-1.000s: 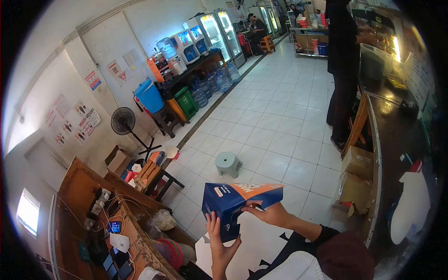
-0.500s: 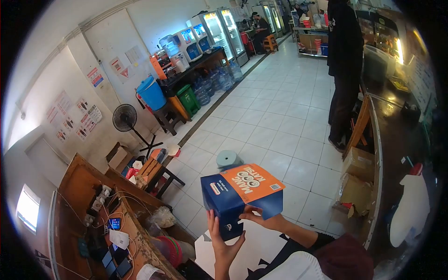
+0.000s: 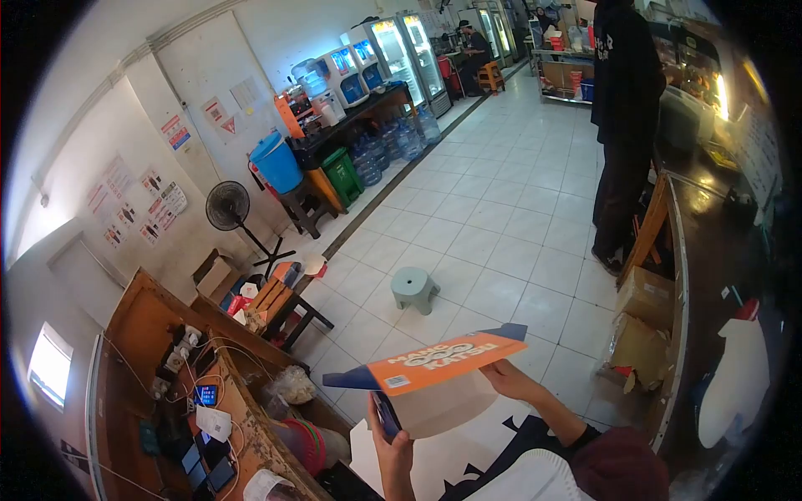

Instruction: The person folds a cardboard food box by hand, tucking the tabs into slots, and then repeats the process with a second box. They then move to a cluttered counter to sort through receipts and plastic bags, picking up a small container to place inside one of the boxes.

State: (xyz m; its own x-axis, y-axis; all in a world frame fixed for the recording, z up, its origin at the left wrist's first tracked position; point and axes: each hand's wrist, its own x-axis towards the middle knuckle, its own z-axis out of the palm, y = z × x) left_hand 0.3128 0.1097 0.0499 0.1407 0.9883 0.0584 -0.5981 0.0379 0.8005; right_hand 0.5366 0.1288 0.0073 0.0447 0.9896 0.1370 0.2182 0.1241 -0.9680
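Both hands grip the orange and blue carton, held in mid-air above the white sheets: left hand pinching its lower edge, right hand closed on the far side (flap tilted flat). Best to keep both grips firm and press the folds squarely along their creases.

Both hands are raised in front of the chest. The left hand points upward, fingers pinched shut. The right hand reaches in from the right, forearm angled up, fingers gripping.

A food shop: drink fridges, water dispensers, service counter.
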